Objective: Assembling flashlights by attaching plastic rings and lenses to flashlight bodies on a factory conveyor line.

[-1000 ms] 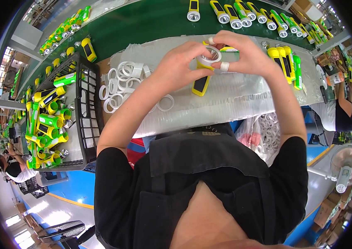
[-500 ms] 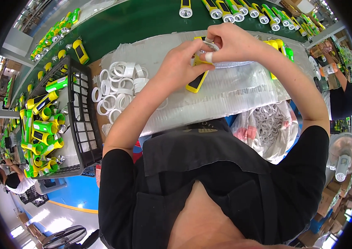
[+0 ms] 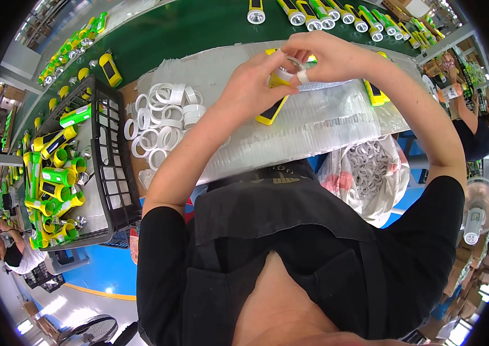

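Above the far part of the covered worktop, my left hand point(image 3: 254, 85) and my right hand point(image 3: 326, 59) meet with fingers curled in. Between them they pinch a white plastic ring point(image 3: 283, 75), its loop partly hidden by the fingers. Whether a clear disc sits inside it I cannot tell. A yellow flashlight body point(image 3: 271, 114) with a dark panel lies just below my left fingers, half covered by them. Close to my right wrist, a row of clear discs point(image 3: 322, 86) rests on the worktop. Loose white rings point(image 3: 166, 118) are heaped left of my left forearm.
A black crate point(image 3: 109, 167) of green and yellow flashlight bodies stands at the left. Finished-looking flashlights point(image 3: 313, 22) line the green belt point(image 3: 198, 32) beyond. A bag of small white rings point(image 3: 368, 179) hangs near my right elbow. Co-workers sit at both sides.
My right fingers have spread slightly around the ring, and more of its loop shows between my hands. The view has shifted a little.
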